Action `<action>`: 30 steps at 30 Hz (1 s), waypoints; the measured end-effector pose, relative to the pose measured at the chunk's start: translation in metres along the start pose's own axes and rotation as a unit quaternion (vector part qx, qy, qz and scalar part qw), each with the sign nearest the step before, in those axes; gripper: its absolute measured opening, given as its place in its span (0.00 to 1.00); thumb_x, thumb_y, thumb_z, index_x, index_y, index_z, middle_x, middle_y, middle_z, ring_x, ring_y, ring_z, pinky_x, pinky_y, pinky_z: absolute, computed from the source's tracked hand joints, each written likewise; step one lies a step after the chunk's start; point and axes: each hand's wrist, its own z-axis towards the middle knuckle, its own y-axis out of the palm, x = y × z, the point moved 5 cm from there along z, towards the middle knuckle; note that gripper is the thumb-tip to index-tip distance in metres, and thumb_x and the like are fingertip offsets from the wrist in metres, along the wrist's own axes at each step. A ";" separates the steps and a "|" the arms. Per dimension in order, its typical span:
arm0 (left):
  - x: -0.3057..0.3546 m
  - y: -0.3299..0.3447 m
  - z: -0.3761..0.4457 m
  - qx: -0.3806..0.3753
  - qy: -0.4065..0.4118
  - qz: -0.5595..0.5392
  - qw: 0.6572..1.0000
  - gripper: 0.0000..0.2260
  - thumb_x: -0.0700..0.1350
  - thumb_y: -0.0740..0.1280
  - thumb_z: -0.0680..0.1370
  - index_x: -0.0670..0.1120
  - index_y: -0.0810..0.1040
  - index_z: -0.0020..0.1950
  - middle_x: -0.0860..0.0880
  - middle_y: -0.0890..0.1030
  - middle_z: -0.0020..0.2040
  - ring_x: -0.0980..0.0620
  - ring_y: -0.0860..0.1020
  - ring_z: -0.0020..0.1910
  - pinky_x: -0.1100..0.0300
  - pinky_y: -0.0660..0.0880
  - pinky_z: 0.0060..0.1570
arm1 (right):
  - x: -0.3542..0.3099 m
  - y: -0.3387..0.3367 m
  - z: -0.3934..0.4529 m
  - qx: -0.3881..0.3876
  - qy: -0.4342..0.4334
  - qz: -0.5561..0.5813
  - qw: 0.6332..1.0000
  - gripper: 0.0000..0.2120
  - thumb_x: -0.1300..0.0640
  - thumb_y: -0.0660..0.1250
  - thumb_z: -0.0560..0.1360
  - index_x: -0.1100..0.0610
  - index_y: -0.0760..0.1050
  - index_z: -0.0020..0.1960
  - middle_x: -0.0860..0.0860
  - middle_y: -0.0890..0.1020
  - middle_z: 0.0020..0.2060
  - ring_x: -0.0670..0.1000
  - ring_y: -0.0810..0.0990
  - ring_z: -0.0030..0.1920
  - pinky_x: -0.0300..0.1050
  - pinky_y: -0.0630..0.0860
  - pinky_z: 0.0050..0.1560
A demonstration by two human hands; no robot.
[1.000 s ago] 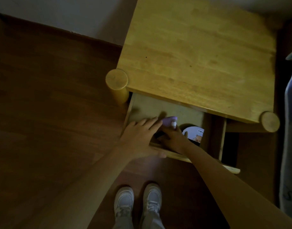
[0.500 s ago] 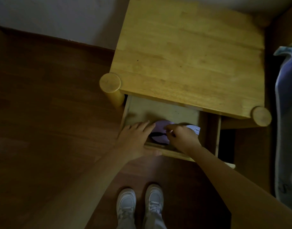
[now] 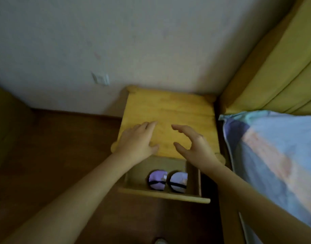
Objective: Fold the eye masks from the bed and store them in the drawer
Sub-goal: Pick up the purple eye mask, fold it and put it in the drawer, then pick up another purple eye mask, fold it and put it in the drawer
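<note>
Wooden nightstand [image 3: 168,110] beside bed [image 3: 274,155]; grey wall [image 3: 133,41]

Both hands left drawer [image 3: 161,195]; left hand [image 3: 136,140] and right hand [image 3: 195,145] rose over nightstand surface [image 3: 168,110], empty; eye masks [image 3: 167,180] lay released.

- Both forearms bare, entering from the lower edge: the left from 7 o'clock, the right from 5 o'clock, converging toward centre
- Left hand [image 3: 136,140] palm down, fingers together and extended toward 1 o'clock, thumb tucked along its inner side; nothing held
- Right hand [image 3: 197,147] turned on its side, palm facing the left hand, fingers curved in a loose C, thumb out toward 9 o'clock; empty
- Hands near each other, not touching
</note>
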 end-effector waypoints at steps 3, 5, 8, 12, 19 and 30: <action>0.027 -0.088 0.008 0.050 0.021 0.038 0.998 0.33 0.60 0.64 0.74 0.52 0.57 0.74 0.52 0.69 0.70 0.49 0.70 0.66 0.51 0.71 0.58 | -0.048 -0.081 -0.001 0.035 -0.045 -0.072 0.996 0.29 0.54 0.70 0.72 0.47 0.65 0.71 0.47 0.75 0.65 0.48 0.72 0.65 0.44 0.71 0.63; 0.048 -0.146 0.006 0.075 0.035 0.054 0.995 0.33 0.60 0.65 0.73 0.52 0.58 0.74 0.52 0.68 0.70 0.49 0.69 0.66 0.51 0.71 0.59 | -0.081 -0.137 -0.008 0.061 -0.064 -0.102 0.991 0.32 0.53 0.71 0.71 0.47 0.64 0.72 0.48 0.75 0.66 0.50 0.72 0.66 0.48 0.73 0.63; 0.083 -0.229 -0.007 0.113 0.072 0.085 0.987 0.33 0.62 0.63 0.74 0.52 0.56 0.75 0.53 0.66 0.72 0.50 0.71 0.65 0.52 0.73 0.55 | -0.132 -0.217 -0.025 0.104 -0.090 -0.153 0.979 0.35 0.53 0.72 0.70 0.46 0.62 0.73 0.46 0.73 0.68 0.46 0.70 0.65 0.43 0.73 0.58; 0.130 -0.329 -0.030 0.146 0.112 0.114 0.976 0.35 0.61 0.63 0.75 0.53 0.51 0.76 0.54 0.61 0.74 0.51 0.69 0.66 0.51 0.70 0.57 | -0.196 -0.306 -0.059 0.152 -0.121 -0.199 0.961 0.35 0.50 0.71 0.70 0.45 0.61 0.73 0.46 0.69 0.71 0.48 0.71 0.67 0.46 0.75 0.57; 0.202 -0.458 -0.069 0.206 0.207 0.128 0.948 0.38 0.64 0.62 0.73 0.54 0.48 0.77 0.54 0.56 0.76 0.51 0.67 0.69 0.51 0.69 0.58 | -0.274 -0.416 -0.133 0.237 -0.085 -0.272 0.929 0.38 0.44 0.70 0.71 0.41 0.54 0.75 0.43 0.66 0.72 0.49 0.74 0.65 0.50 0.79 0.53; 0.278 -0.499 -0.142 0.224 0.396 0.098 0.885 0.40 0.65 0.64 0.71 0.56 0.49 0.77 0.54 0.60 0.75 0.51 0.67 0.69 0.52 0.69 0.58 | -0.355 -0.443 -0.289 0.327 0.098 -0.350 0.872 0.39 0.43 0.71 0.70 0.41 0.54 0.74 0.45 0.68 0.70 0.48 0.75 0.62 0.42 0.75 0.49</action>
